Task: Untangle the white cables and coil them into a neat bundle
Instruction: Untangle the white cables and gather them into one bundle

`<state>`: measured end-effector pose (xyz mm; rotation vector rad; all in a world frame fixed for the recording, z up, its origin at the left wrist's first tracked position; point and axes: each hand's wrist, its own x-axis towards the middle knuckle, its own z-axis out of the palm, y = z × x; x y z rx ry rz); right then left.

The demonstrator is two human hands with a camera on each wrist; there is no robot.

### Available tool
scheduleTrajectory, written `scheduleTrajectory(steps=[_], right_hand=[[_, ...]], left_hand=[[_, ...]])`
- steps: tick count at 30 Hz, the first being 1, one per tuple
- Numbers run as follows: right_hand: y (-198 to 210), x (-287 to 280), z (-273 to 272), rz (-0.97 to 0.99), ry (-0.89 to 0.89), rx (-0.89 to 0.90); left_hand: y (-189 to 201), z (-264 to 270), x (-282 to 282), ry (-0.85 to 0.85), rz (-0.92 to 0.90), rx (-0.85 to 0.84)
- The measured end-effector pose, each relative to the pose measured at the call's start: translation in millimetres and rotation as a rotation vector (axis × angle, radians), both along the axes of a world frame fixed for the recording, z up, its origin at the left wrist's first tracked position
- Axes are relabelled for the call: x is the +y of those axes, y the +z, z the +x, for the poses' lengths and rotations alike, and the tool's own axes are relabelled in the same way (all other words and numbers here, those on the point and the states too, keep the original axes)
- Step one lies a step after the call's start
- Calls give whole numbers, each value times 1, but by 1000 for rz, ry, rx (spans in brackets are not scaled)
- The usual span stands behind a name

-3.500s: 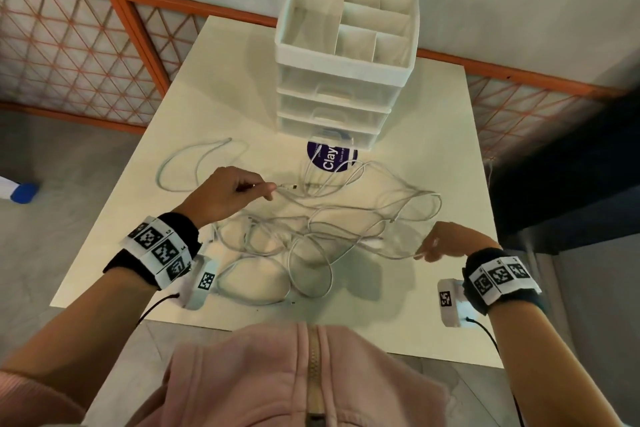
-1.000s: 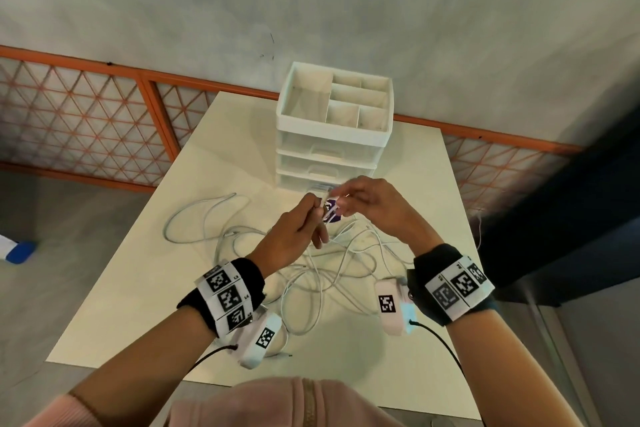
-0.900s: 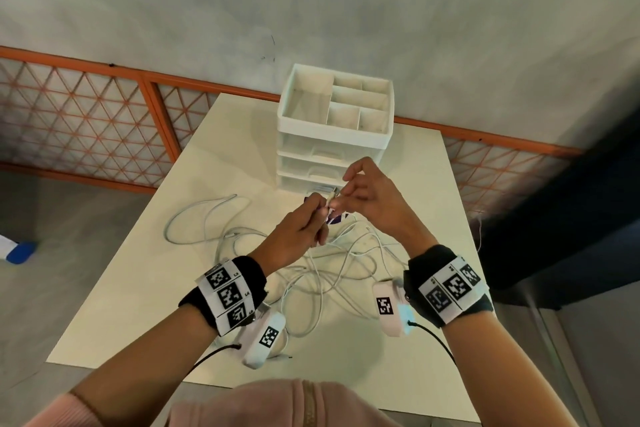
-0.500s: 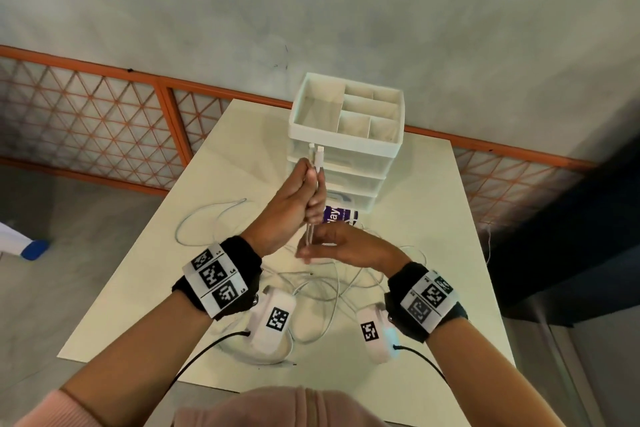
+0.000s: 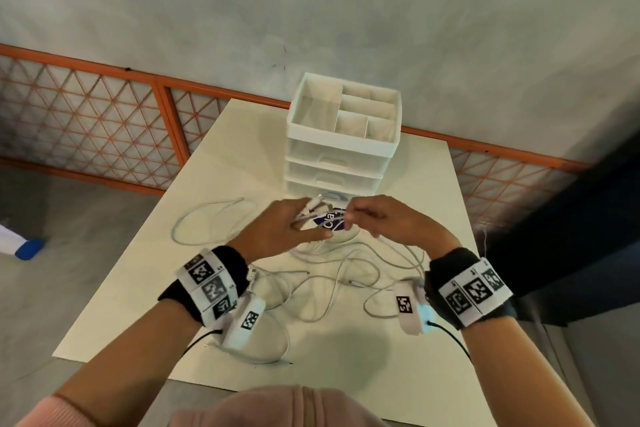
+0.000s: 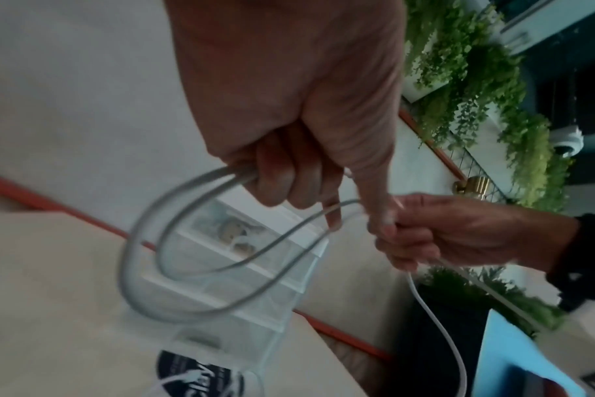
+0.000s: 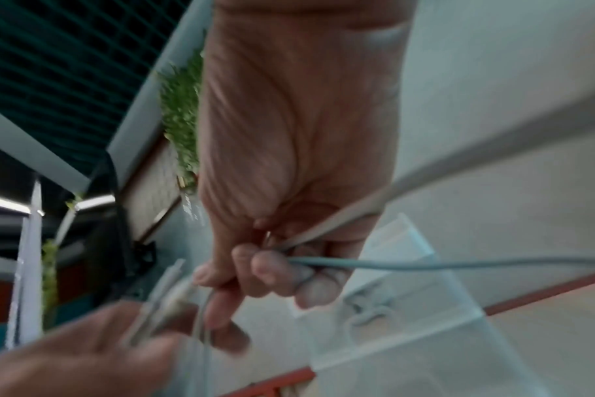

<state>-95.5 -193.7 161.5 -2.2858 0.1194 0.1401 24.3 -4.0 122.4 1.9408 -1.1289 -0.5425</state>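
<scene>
While my left hand (image 5: 284,229) grips looped white cables (image 5: 349,274) with their plug ends, my right hand (image 5: 381,222) pinches one strand just beside it. Remaining cable lies tangled on the table (image 5: 145,284), before the drawer organizer (image 5: 343,149).

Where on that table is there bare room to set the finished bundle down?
Bare patches: the table's far left corner beside the drawer unit, the right edge strip past the right hand, and the near edge right of centre. Crowded: the middle, where loose white cables sprawl under both hands.
</scene>
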Motion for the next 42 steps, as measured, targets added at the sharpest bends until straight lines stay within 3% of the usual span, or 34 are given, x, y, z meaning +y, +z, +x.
scheduleTrajectory(steps=[3,6,10,12,15,18,22,26,31,34,37,39,42], right_hand=[[5,6,4,54,-42,-41],[-4,-13,-13,97,-96,12],[-26,-49,-40,110,-274,28],[-26,-56,-45,123,-315,-2],[-13,-48,-35,110,-353,-123],[5,-34,-19,-117,-362,-201],[16,-3,-2,-142,-152,-142],[22,17,10,-74,-37,-161],[3,-13,-10,-26,-162,-65],[-32,-41,-30,-63,-320,49],[-55,-62,-51,-55,-501,46],[-60,-71,-62,-72,-572,1],[-62,-73,-75,-138,-551,57]], left_hand=[[-3,-2,-8,40,-59,-41],[8,21,8,281,-242,-136],[5,53,31,529,-171,-331],[-5,53,31,556,-98,-295],[-15,50,29,555,40,-157],[-8,37,24,485,-56,-10],[10,6,3,179,-259,25],[7,-10,-17,-18,-157,98],[9,2,-7,157,-299,21],[10,23,5,295,-352,-96],[11,34,14,371,-380,-128],[10,36,17,371,-326,-159],[-2,36,18,214,-167,-103]])
